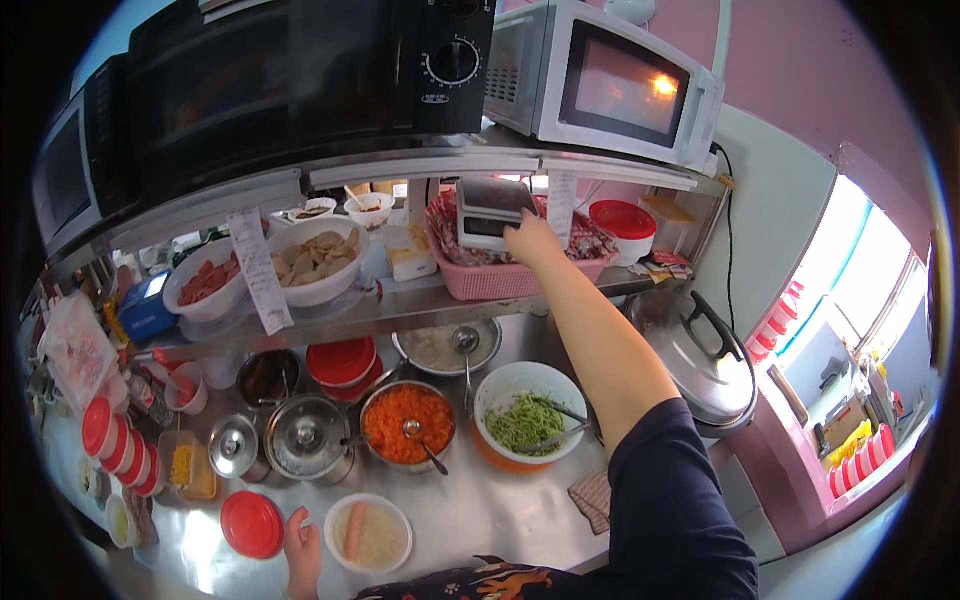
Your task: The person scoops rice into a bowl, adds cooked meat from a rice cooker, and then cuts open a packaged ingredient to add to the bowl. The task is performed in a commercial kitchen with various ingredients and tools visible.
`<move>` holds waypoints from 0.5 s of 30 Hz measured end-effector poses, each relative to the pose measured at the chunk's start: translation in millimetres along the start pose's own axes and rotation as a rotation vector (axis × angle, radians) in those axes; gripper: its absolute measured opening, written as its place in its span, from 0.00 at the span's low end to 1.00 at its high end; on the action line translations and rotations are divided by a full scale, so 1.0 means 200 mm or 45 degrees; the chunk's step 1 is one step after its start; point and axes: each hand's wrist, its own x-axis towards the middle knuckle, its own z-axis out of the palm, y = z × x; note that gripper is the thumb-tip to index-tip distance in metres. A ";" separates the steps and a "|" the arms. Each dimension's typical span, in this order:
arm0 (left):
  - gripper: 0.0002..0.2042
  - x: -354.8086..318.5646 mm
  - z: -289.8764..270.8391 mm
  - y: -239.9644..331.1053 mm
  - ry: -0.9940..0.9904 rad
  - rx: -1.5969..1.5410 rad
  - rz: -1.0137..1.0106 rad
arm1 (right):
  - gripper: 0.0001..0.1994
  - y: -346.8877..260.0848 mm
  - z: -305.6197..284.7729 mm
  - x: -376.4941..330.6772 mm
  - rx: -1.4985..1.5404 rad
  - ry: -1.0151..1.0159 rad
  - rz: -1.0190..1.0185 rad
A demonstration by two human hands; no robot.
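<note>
My right hand (533,243) reaches up to the shelf, its fingers closed at the near right corner of a grey and white kitchen scale (492,233). The scale sits tilted on red packets in a pink plastic basket (490,283). Low on the steel counter, my left hand (300,548) is empty with its fingers loosely apart. It lies between a round red lid (252,524) and a white bowl (333,548). In that bowl a pink sausage (355,530) rests on pale food that I cannot make out.
Shredded carrot (405,420) and shredded greens (530,425) fill bowls with utensils in them. Lidded steel pots (310,437) stand at left. A large silver cooker (700,360) is by my right arm. Shelf bowls hold sliced food (315,262). A lit white microwave (625,85) sits above.
</note>
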 end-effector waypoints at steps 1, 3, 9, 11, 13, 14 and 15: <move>0.19 0.03 0.02 0.03 -0.015 -0.058 -0.014 | 0.33 0.05 0.00 0.04 -0.033 -0.089 0.090; 0.18 0.08 0.07 0.09 -0.067 0.047 0.125 | 0.31 0.15 -0.01 0.08 -0.087 -0.201 0.180; 0.18 0.17 0.20 0.21 -0.185 -0.083 0.149 | 0.12 0.31 -0.05 0.11 1.125 -0.342 0.919; 0.17 0.18 0.23 0.22 -0.206 -0.109 0.143 | 0.09 0.28 -0.04 0.10 1.573 -0.307 1.069; 0.17 0.16 0.23 0.23 -0.191 -0.102 0.135 | 0.08 0.23 -0.05 0.09 1.914 -0.302 1.112; 0.17 0.15 0.21 0.23 -0.188 -0.126 0.152 | 0.07 0.19 -0.06 0.08 1.953 -0.285 1.042; 0.16 0.13 0.20 0.23 -0.168 -0.077 0.143 | 0.07 0.16 -0.07 0.06 1.980 -0.260 0.987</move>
